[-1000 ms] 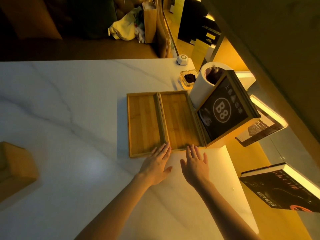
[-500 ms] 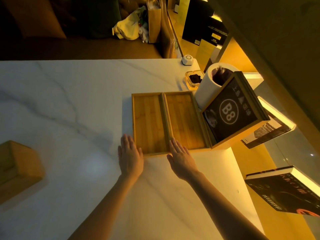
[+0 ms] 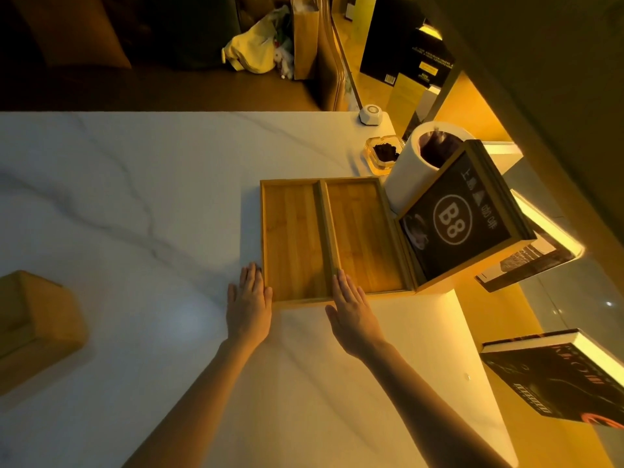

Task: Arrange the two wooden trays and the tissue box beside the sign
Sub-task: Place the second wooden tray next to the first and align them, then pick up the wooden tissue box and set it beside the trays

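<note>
Here the two wooden trays lie side by side, touching, the right tray against the sign. The left hand, flat and released, sits at the left tray's outer corner; the right hand, also flat, overlaps the shared near rims. Square both edges with even pressure. The tissue box stands well apart, not yet placed.

I read "B8" in a white circle on the black sign; small characters beside it unreadable. Lettering on the dark book too blurred.
</note>
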